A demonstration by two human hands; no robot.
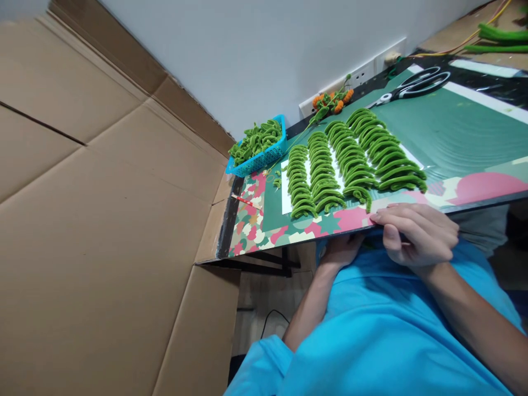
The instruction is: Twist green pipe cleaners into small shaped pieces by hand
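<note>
Green fuzzy curved pieces [355, 157], like bent pipe cleaners, lie in several neat columns on a white sheet [285, 190] on the green mat. My right hand [421, 231] rests at the table's front edge with its thumb apart from the loosely bent fingers. Its fingertips lie close to the lowest piece of the third column, and nothing shows in its grasp. My left hand [341, 250] is low in front of my body, just under the table edge, with its fingers hidden. A bit of green shows between the two hands, too little to name.
At the back left, a blue basket [258, 161] holds many loose green pieces. Behind the columns are orange and green fuzzy stems [333, 103] and black-handled scissors [406, 91]. A red-and-white stick [246, 202] lies front left. Cardboard [103, 220] walls the left side.
</note>
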